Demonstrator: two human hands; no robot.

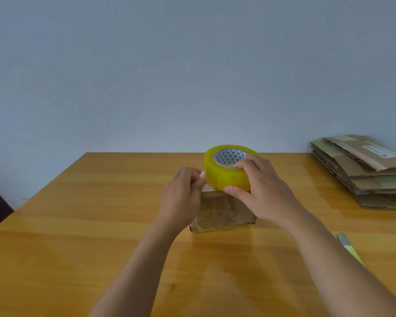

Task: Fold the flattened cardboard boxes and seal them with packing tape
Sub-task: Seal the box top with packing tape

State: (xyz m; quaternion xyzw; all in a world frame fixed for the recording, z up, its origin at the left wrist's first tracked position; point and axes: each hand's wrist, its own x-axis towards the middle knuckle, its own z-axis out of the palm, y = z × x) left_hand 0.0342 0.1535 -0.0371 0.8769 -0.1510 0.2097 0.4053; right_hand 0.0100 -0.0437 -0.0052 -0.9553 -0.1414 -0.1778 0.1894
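Over wooden table [78,225], right hand [264,188] grips tape roll [226,172] — left hand [183,193] pinches its end atop box [222,213].

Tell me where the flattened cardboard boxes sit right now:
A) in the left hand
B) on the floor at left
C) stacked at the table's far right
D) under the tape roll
C: the stack of flattened cardboard boxes lies at the wooden table's far right edge.

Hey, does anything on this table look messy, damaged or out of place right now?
Nothing is spilled or broken. The stack of flattened boxes at the far right is untidy, with sheets fanned out and old labels showing. The small box being taped looks worn and already carries glossy old tape. A knife lies loose near the right forearm.
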